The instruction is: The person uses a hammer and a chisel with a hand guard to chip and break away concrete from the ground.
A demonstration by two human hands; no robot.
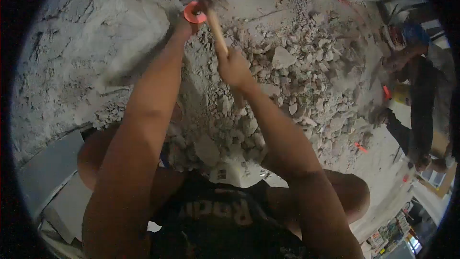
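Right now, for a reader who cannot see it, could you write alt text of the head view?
A person's right hand grips a hammer, its blurred head close to an orange-red ring at the left hand. Broken stones lie on the ground; another person is at the picture's right.

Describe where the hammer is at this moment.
In the head view, the hammer is near the top, just left of centre, with its handle in the right hand. Its blurred head shows beside the orange ring at the left hand.

smooth wooden hammer handle [217, 31], plastic-looking orange guard [189, 14], rough matt rubble [292, 81], coarse rock [96, 29], cloth shirt [215, 228]
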